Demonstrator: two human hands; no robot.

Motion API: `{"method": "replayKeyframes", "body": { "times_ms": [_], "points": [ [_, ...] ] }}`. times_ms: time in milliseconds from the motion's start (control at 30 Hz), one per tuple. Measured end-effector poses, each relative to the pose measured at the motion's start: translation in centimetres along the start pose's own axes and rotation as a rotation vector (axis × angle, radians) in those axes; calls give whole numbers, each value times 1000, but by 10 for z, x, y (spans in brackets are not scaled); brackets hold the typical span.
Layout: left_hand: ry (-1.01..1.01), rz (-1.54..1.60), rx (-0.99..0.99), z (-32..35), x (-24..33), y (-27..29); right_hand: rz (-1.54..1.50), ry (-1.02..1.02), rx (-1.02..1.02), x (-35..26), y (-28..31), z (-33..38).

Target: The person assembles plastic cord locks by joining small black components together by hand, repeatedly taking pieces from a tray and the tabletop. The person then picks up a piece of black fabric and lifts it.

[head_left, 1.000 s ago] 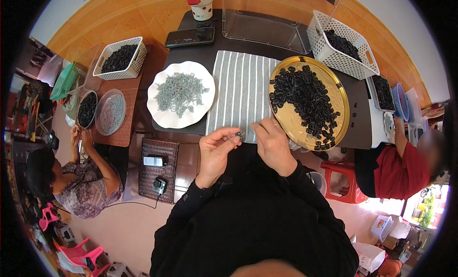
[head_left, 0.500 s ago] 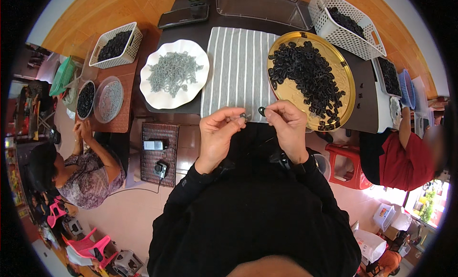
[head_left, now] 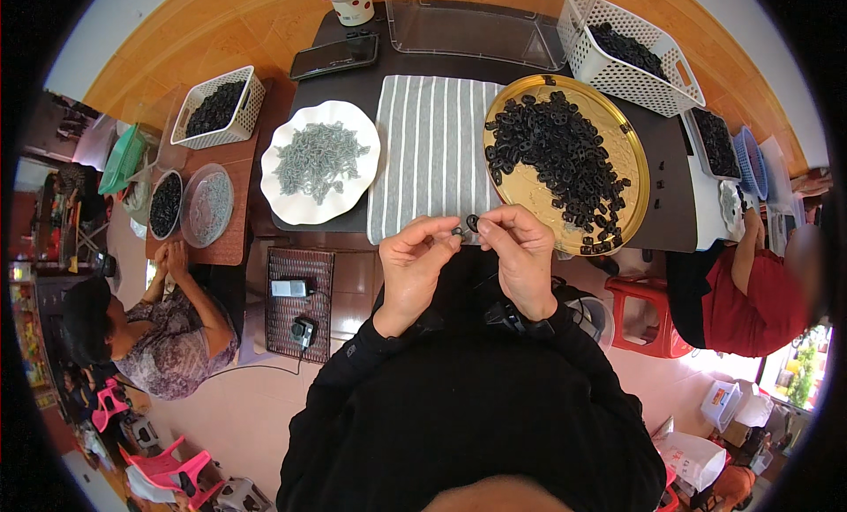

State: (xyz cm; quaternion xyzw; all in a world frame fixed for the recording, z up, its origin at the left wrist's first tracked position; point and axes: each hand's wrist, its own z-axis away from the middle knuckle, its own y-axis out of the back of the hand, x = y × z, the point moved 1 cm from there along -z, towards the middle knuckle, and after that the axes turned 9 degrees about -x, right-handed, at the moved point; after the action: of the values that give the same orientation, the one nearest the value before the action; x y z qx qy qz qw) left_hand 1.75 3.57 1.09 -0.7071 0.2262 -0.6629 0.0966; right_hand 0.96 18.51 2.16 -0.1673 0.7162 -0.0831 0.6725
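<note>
My left hand [head_left: 416, 258] and my right hand [head_left: 520, 252] meet at the near edge of a grey striped cloth [head_left: 432, 146]. Between their fingertips is a small black ring-shaped part [head_left: 472, 223], pinched by my right hand, while my left hand pinches a tiny grey piece [head_left: 458, 232] against it. A round gold tray [head_left: 631, 164] heaped with the same black parts lies just right of my hands. A white scalloped plate [head_left: 291, 208] of small grey metal pieces lies to the left.
White baskets of black parts stand at the back right [head_left: 618, 75] and far left [head_left: 243, 106]. A clear lid [head_left: 472, 27], a phone [head_left: 335, 55] and a spotted cup [head_left: 353, 2] sit at the back. One person sits at the left [head_left: 159, 331], another in red at the right [head_left: 750, 287].
My hands have come closer together at the cloth's near edge, and the black part now sits between both sets of fingertips. The view has tilted down slightly.
</note>
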Motion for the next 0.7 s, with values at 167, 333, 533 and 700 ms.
{"method": "replayKeyframes", "body": {
  "times_ms": [167,333,533,700],
  "points": [
    [-5,16,16,1,1,-1,67,39,9,3,-1,1],
    [-4,-3,17,1,2,-1,153,79,14,2,-3,2],
    [-10,-19,28,2,0,-1,170,94,23,3,-4,3],
    [-19,-12,34,2,1,-2,235,113,14,3,-4,4]
  ]
}}
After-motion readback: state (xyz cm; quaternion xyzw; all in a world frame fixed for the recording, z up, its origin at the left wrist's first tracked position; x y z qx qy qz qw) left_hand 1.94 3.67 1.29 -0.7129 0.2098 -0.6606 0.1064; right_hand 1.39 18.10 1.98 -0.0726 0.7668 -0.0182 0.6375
